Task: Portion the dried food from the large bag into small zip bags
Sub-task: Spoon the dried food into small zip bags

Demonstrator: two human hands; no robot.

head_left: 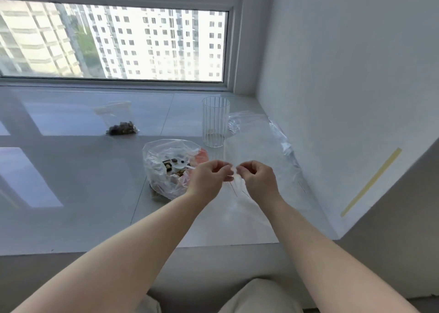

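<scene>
Left hand (209, 177): centre of the frame, fingers curled, grip pinched on the top edge of a small bag (235, 186).
Right hand (257, 178): just beside the left, grip pinched on the same edge from the other side.
Small bag: clear, empty as far as can be seen, hanging from the two pinches above the sill (71, 170); its mouth looks closed or barely parted, too faint to tell.
Big bag (169, 167): left of the hands at centre frame, mouth open and slumped, dried food (173, 167) and what looks like a white scoop inside.
Filled bag (121, 122): upper left of centre, lying flat, well apart from the hands.
Glass (215, 125): upright, above the hands, just right of the big bag.
Spare plastic (259, 144): right of the glass, along the wall.
Risk, slip: the thin film may slide out of one pinch while the zip is pulled apart, so the bag drops.
Risk, knock: the left wrist is near the big bag's rim; a wide tug could tip it and spill food on the sill.
Risk, glass: a reach forward could catch the glass and topple it.
Risk, spill: a half-opened mouth would let pieces miss when filling.
</scene>
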